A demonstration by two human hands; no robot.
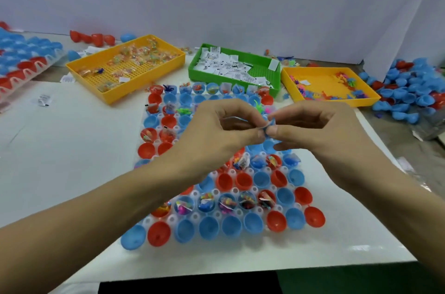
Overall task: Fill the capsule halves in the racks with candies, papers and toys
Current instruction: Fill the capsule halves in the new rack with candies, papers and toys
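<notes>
Both hands met above the rack [313, 226] of red and blue capsule halves, the left hand [216, 130] and right hand [310, 127] each pinching one small blue toy [269, 125] between thumb and fingertips. Beyond stood the candy tray [79, 66], the green paper tray [192, 65] and the toy tray [286, 77].

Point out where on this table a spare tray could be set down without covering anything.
Best patch: bare white tabletop left of the clear capsule rack, below the long yellow candy tray; one paper slip lies at its far edge. A narrower strip lies right of the rack. Crowded: the green paper tray, the square yellow toy tray, the loose capsule heap.
</notes>
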